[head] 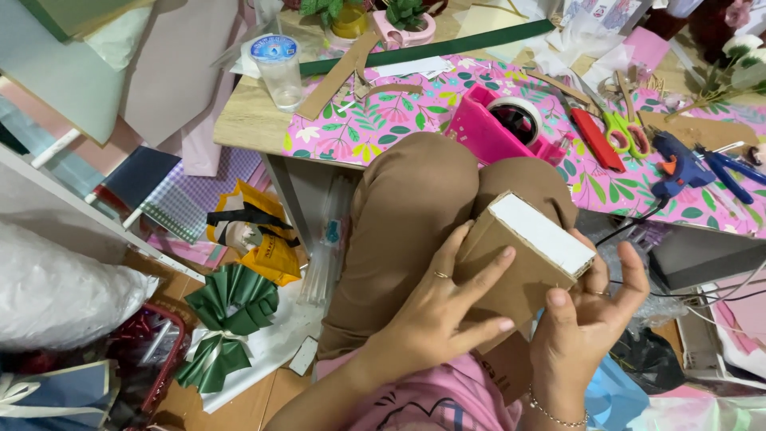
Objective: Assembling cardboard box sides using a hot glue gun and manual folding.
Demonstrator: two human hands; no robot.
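Clearly the cardboard box is already shaped into a closed-looking block with a white end face, and it sits tilted over the person's raised knees, pressed between both hands; whether its seams are fully fixed cannot be told, so I judge the shaping done and the finishing not yet shown. The left hand lies flat with fingers spread against the brown side of the box, clamped on it, and the right hand cups the lower corner with the thumb on the edge below the white face, likewise gripping it. On the low table with its pink leafy paper stand a pink tape dispenser holding a roll of tape, a clear plastic cup with a blue sealed lid whose contents cannot be made out, and a pink pot holding a small green plant. Near the far edge lie green-handled scissors, a red utility knife and a blue glue gun. A green ribbon bow rests on the floor to the left
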